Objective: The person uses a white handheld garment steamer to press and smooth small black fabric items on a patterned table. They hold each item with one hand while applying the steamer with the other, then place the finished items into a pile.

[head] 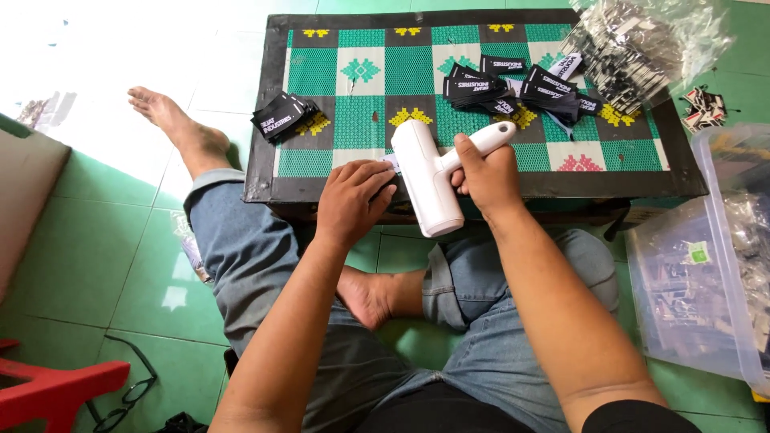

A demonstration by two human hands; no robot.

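Small item (391, 162) mostly under left hand (350, 200)

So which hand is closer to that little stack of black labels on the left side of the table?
Left. The left hand rests at the table's near edge, below and right of the stack of black labels. The right hand is farther right, gripping the white tool.

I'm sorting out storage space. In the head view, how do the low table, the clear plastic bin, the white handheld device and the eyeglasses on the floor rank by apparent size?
1. low table
2. clear plastic bin, partly cut off, so unsure
3. white handheld device
4. eyeglasses
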